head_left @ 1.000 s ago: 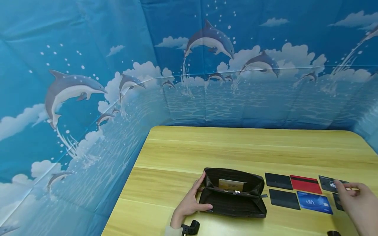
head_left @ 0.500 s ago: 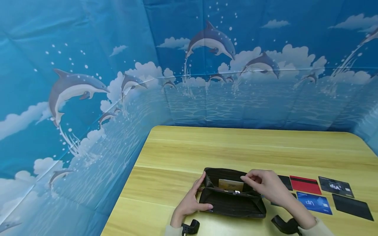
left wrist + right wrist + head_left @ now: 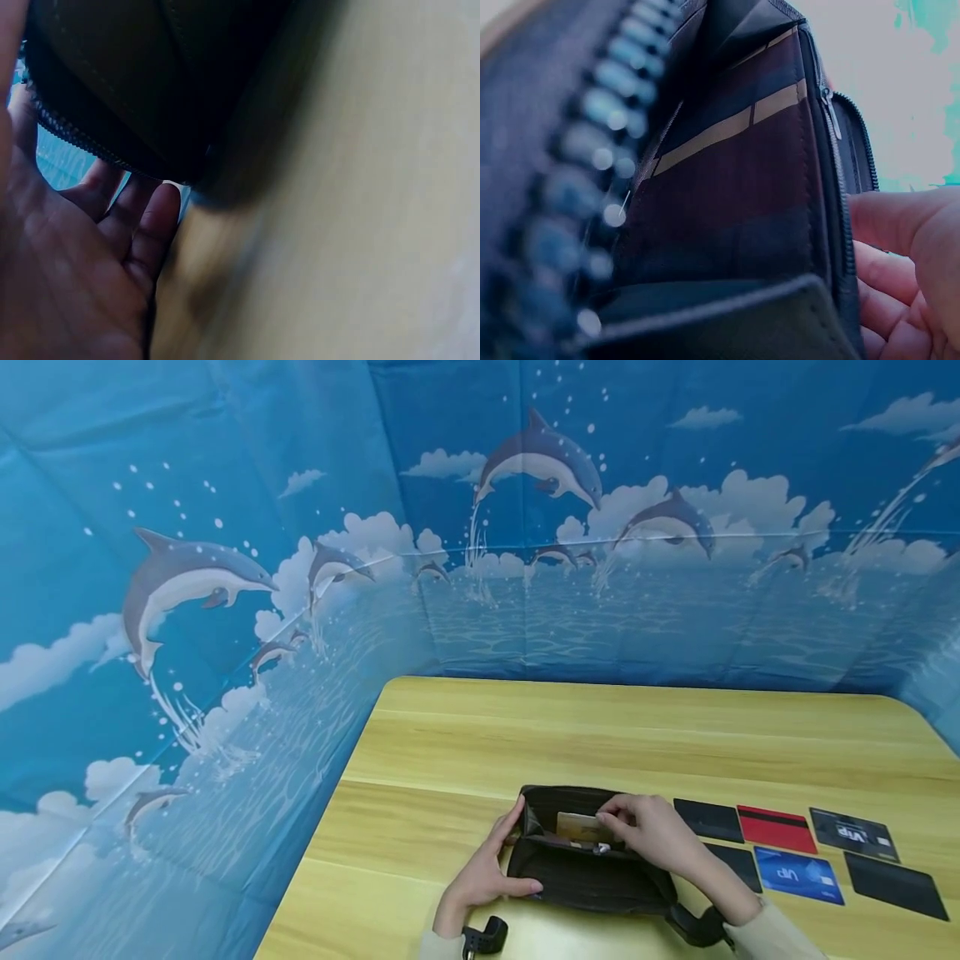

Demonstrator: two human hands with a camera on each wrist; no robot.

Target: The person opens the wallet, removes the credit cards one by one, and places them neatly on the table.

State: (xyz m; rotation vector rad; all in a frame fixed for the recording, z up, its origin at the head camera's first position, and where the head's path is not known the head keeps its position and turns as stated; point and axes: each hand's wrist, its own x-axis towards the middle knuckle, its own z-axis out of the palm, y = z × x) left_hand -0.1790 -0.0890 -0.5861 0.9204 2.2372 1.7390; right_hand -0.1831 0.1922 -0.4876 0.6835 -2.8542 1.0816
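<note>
A dark zip-around wallet (image 3: 592,885) stands spread wide on the table, its pleated compartments facing up. My left hand (image 3: 483,872) holds its left end, thumb at the front and fingers behind; the left wrist view shows those fingers (image 3: 154,225) beside the zip edge. A gold card (image 3: 576,827) pokes out of the middle of the wallet. My right hand (image 3: 652,831) reaches in from the right and pinches the card's upper right corner. In the right wrist view, curled right fingers (image 3: 889,274) are beside the zipped divider (image 3: 829,165), and the card is hidden.
Right of the wallet lie two rows of cards on the wooden table (image 3: 600,727): a red card (image 3: 776,831), a blue VIP card (image 3: 798,877), a black VIP card (image 3: 853,835) and several plain black cards (image 3: 896,887). A dolphin-print curtain (image 3: 450,610) hangs behind.
My right hand has come left from the far-right cards to the wallet and onto the gold card. A plain black card lies uncovered at far right. My left hand stays put.
</note>
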